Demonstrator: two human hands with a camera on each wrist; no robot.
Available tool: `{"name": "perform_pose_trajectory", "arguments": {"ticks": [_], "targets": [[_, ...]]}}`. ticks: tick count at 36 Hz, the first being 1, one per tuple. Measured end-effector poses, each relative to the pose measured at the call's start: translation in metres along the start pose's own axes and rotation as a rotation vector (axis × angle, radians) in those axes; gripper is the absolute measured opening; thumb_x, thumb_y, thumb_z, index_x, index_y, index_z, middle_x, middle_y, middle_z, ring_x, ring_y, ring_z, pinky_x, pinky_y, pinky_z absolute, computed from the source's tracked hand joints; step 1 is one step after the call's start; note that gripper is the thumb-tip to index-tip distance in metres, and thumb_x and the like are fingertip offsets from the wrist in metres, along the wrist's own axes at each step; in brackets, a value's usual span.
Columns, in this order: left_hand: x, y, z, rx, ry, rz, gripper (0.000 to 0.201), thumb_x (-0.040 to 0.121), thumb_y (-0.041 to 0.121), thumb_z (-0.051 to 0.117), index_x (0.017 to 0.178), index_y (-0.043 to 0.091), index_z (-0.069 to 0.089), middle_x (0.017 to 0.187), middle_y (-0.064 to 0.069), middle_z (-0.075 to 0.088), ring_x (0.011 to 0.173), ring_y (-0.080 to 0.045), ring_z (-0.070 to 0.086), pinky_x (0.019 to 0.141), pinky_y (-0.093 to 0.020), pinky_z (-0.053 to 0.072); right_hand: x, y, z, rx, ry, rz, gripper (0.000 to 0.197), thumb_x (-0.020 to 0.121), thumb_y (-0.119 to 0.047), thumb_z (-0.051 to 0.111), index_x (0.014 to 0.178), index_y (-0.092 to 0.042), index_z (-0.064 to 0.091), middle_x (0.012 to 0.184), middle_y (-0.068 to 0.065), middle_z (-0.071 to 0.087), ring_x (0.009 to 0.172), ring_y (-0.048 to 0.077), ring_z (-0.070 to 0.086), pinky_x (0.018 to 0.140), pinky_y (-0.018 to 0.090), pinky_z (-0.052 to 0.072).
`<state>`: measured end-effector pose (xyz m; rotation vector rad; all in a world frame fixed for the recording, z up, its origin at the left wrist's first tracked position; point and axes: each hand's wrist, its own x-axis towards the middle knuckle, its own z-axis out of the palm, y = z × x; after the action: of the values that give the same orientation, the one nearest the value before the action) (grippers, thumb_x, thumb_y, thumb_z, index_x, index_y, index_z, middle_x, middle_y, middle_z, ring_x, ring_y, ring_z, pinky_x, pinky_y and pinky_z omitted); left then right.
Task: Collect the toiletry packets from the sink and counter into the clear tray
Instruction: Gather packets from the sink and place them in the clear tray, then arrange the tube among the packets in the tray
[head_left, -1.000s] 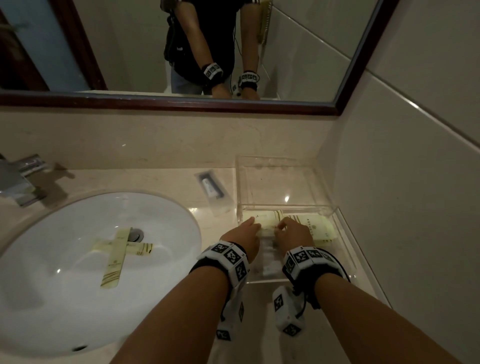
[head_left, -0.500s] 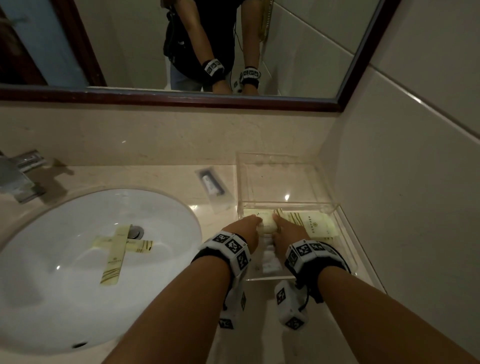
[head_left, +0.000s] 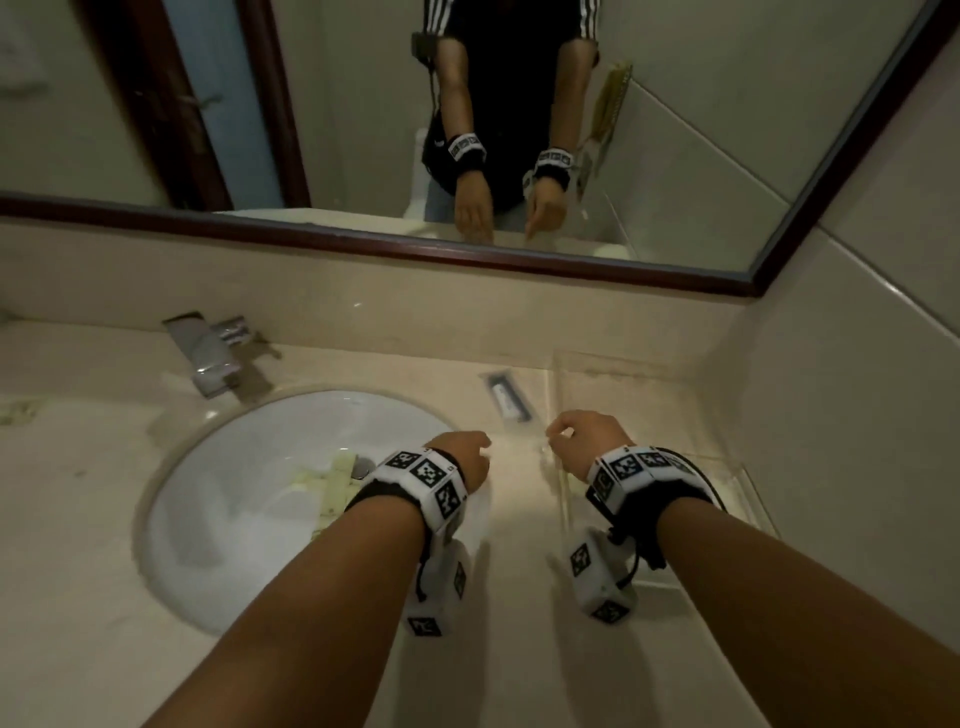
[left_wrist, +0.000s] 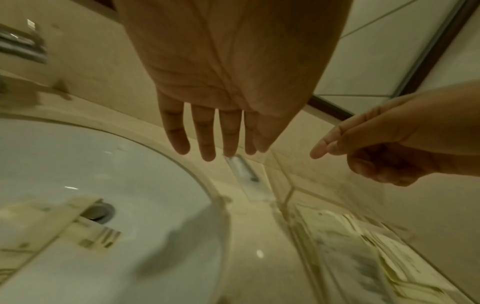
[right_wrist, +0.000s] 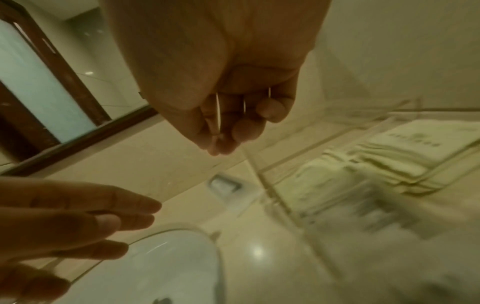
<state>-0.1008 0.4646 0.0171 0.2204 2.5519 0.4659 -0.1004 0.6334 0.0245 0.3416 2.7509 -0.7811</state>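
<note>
Two cream packets (head_left: 332, 480) lie crossed over the drain in the white sink (head_left: 244, 467); the left wrist view shows these sink packets (left_wrist: 78, 224) blurred. A small clear packet (head_left: 506, 397) with a dark item lies on the counter between sink and clear tray (head_left: 644, 364). Several cream packets (right_wrist: 389, 160) lie inside the tray. My left hand (head_left: 465, 454) hovers over the sink's right rim, fingers (left_wrist: 207, 144) straight and empty. My right hand (head_left: 571, 434) hangs over the tray's left wall, fingers (right_wrist: 241, 131) loosely curled, holding nothing.
A chrome faucet (head_left: 208, 353) stands behind the sink at the left. A dark-framed mirror (head_left: 467, 254) runs along the back wall, and a tiled wall (head_left: 857, 415) closes the right side just past the tray. A scrap lies at the far left counter edge (head_left: 15, 410).
Both hands have lifted off the packets in the tray and drawn back to the left; those packets stay in the tray. The head view has swung left and up.
</note>
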Motion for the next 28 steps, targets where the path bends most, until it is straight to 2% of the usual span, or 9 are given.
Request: {"name": "perform_pose_trajectory", "arguments": {"ticks": [3, 6, 10, 14, 16, 18, 21, 25, 28], "targets": [[-0.008, -0.034, -0.016, 0.016, -0.013, -0.061, 0.047, 0.104, 0.025, 0.033, 0.149, 0.014, 0.03, 0.156, -0.006, 0.03, 0.143, -0.024, 0.032, 0.115, -0.03, 0.026, 0.006, -0.036, 0.019, 0.002, -0.025, -0.014, 0.029, 0.093, -0.033, 0.044, 0.106, -0.02, 0.067, 0.104, 0.012, 0.071, 0.093, 0.03, 0.067, 0.085, 0.036, 0.054], [-0.013, -0.065, -0.031, 0.033, -0.021, -0.111, 0.049, 0.104, 0.025, 0.033, 0.151, 0.012, 0.025, 0.159, -0.006, 0.023, 0.145, -0.024, 0.027, 0.116, -0.029, 0.022, 0.017, -0.06, 0.039, -0.061, -0.055, -0.017, 0.034, 0.094, -0.024, 0.044, 0.124, -0.018, 0.059, 0.127, 0.011, 0.062, 0.109, 0.03, 0.063, 0.09, 0.036, 0.052], [-0.012, -0.099, -0.047, 0.023, 0.0, -0.141, 0.049, 0.103, 0.026, 0.034, 0.15, 0.013, 0.028, 0.158, -0.007, 0.026, 0.144, -0.023, 0.029, 0.116, -0.029, 0.024, 0.032, -0.077, 0.063, -0.272, -0.089, -0.013, 0.033, 0.087, -0.026, 0.051, 0.118, -0.027, 0.06, 0.141, -0.003, 0.049, 0.126, 0.024, 0.051, 0.102, 0.036, 0.046], [0.004, -0.117, -0.051, 0.015, 0.017, -0.138, 0.048, 0.101, 0.028, 0.039, 0.147, 0.017, 0.034, 0.155, -0.007, 0.032, 0.141, -0.025, 0.034, 0.116, -0.035, 0.028, 0.063, -0.08, 0.089, -0.247, -0.118, 0.038, 0.02, 0.081, -0.03, 0.051, 0.095, -0.029, 0.065, 0.128, 0.008, 0.058, 0.107, 0.03, 0.061, 0.09, 0.036, 0.051], [0.015, -0.116, -0.053, 0.022, 0.0, -0.122, 0.048, 0.101, 0.027, 0.039, 0.147, 0.015, 0.033, 0.154, -0.008, 0.033, 0.141, -0.026, 0.034, 0.115, -0.035, 0.029, 0.07, -0.082, 0.094, -0.23, -0.073, 0.071, 0.017, 0.071, -0.037, 0.043, 0.076, -0.028, 0.057, 0.129, 0.01, 0.058, 0.087, 0.028, 0.063, 0.082, 0.037, 0.054], [0.028, -0.114, -0.052, 0.03, -0.021, -0.096, 0.048, 0.101, 0.027, 0.04, 0.148, 0.015, 0.033, 0.155, -0.007, 0.033, 0.142, -0.025, 0.033, 0.116, -0.034, 0.028, 0.075, -0.081, 0.097, -0.171, -0.055, 0.092, 0.022, 0.076, -0.034, 0.045, 0.088, -0.025, 0.061, 0.127, 0.013, 0.058, 0.089, 0.03, 0.062, 0.083, 0.036, 0.052], [0.05, -0.108, -0.05, 0.021, -0.042, -0.07, 0.049, 0.101, 0.026, 0.04, 0.148, 0.016, 0.032, 0.155, -0.006, 0.032, 0.141, -0.025, 0.034, 0.114, -0.033, 0.03, 0.078, -0.082, 0.092, -0.139, -0.063, 0.14, 0.039, 0.089, -0.021, 0.053, 0.127, -0.01, 0.053, 0.131, 0.016, 0.053, 0.12, 0.033, 0.052, 0.096, 0.037, 0.043], [0.082, -0.087, -0.049, -0.008, -0.041, -0.043, 0.05, 0.101, 0.019, 0.041, 0.149, 0.014, 0.03, 0.154, -0.007, 0.034, 0.139, -0.023, 0.038, 0.109, -0.029, 0.034, 0.1, -0.065, 0.087, -0.118, -0.03, 0.178, 0.053, 0.09, -0.017, 0.056, 0.139, -0.008, 0.038, 0.141, 0.017, 0.043, 0.129, 0.033, 0.043, 0.103, 0.037, 0.038], [0.108, -0.075, -0.046, -0.049, -0.022, -0.045, 0.051, 0.1, 0.023, 0.045, 0.148, 0.017, 0.031, 0.151, -0.008, 0.038, 0.136, -0.025, 0.042, 0.107, -0.032, 0.037, 0.119, -0.05, 0.085, -0.209, -0.005, 0.113, 0.05, 0.097, -0.024, 0.042, 0.144, -0.016, 0.028, 0.146, 0.012, 0.032, 0.129, 0.031, 0.04, 0.107, 0.04, 0.036]]}}
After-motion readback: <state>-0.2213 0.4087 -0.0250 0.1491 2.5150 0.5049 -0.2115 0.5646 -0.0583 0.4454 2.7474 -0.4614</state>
